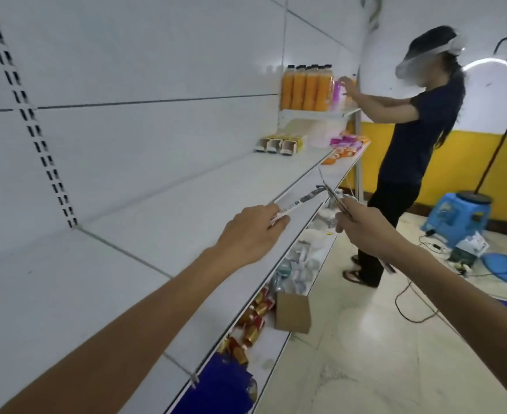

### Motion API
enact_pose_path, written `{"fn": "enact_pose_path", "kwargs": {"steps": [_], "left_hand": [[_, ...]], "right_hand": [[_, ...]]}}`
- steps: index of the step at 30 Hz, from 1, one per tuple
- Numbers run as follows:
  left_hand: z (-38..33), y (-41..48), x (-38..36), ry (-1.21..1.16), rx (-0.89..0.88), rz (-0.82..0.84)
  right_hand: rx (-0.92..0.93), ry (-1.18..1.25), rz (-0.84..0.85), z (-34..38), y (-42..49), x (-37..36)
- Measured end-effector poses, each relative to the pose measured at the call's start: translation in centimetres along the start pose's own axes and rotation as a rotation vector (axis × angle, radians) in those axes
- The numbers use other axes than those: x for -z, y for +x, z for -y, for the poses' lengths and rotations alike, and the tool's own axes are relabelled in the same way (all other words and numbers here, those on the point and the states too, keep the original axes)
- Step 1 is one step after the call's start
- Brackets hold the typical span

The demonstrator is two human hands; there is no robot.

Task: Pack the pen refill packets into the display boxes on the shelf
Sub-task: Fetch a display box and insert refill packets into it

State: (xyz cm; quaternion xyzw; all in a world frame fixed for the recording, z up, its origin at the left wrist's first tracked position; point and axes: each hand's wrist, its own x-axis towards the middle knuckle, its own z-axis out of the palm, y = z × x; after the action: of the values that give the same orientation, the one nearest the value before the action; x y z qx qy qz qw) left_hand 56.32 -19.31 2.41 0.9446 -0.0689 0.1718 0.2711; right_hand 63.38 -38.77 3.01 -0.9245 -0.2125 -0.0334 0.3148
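Two hands are held out over the white shelf (162, 204) at mid-frame in the head view. The left hand (250, 234) has its fingers curled round the near end of one long refill packet (301, 201), which juts up and to the right past the fingertips. The right hand (362, 224), just beside it, pinches a thin bundle of packets (333, 194) that fans upward from its fingers, and the two lots almost meet. The display boxes (279, 144) sit well apart, farther along the shelf toward the upper centre. A second person (413, 130) stands at upper right by orange juice bottles (306, 88).
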Motion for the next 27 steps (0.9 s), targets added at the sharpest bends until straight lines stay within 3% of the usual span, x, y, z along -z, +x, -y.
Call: {"fn": "enact_pose_path", "kwargs": {"steps": [13, 20, 27], "left_hand": [[3.2, 26.2, -6.2, -0.040, 0.045, -0.109], [5.9, 34.7, -10.3, -0.005, 0.150, -0.111], [6.7, 45.1, -15.4, 0.063, 0.268, -0.197]], "right_hand": [[-0.031, 0.111, -0.100, -11.1, 23.1, 5.6], [0.001, 0.125, -0.029, -17.8, 33.2, 5.4], [0.157, 0.086, 0.046, -24.6, 45.4, 8.2]]}}
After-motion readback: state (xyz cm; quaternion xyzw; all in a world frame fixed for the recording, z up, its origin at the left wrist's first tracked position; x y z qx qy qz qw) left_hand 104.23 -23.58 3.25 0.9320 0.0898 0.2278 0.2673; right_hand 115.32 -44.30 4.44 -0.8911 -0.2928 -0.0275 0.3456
